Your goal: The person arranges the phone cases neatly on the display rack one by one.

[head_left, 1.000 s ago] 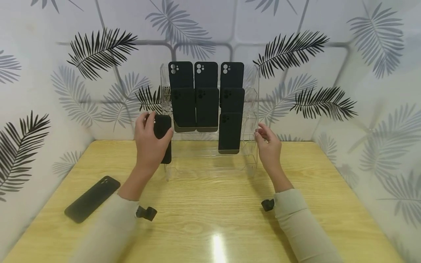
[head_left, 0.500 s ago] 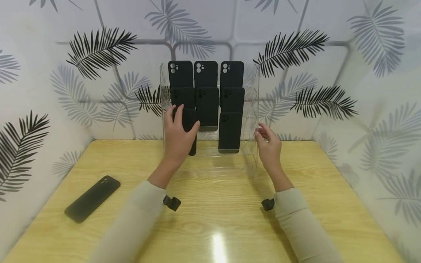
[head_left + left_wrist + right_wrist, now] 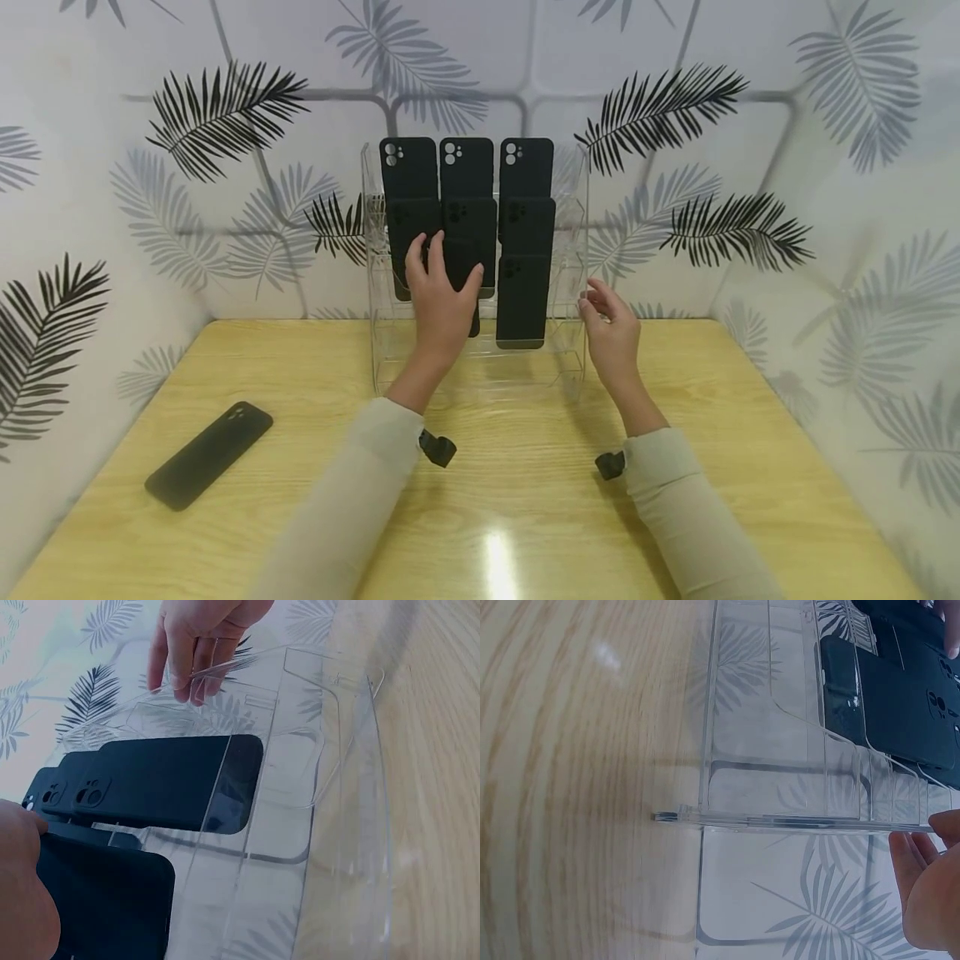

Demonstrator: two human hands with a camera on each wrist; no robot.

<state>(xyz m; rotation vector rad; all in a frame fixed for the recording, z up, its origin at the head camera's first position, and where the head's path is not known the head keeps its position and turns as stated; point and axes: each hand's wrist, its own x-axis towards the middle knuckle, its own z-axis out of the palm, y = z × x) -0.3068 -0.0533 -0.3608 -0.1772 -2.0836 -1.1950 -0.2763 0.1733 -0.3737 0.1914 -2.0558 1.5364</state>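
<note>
My left hand (image 3: 441,315) holds a black phone case (image 3: 112,896) by its edges, in front of the middle column of the clear acrylic rack (image 3: 802,823). The palm hides much of that case in the head view. My right hand (image 3: 613,333) pinches the rack's right side panel between thumb and fingers. The right column bears a front phone case (image 3: 522,300) in a lower tier, with others stepped up behind it. Upper-tier cases stand in the left column, such as one phone case (image 3: 408,167) with camera holes, and in the middle column.
Another black phone case (image 3: 210,454) lies flat on the wooden table (image 3: 540,467), left of my left forearm. Behind the rack rises a wall (image 3: 660,250) with a leaf pattern. Small black cameras sit at both wrists.
My left hand has carried the phone case rightward, from left of the rack, past the left column, to the middle column. The right hand has stayed on the rack's side.
</note>
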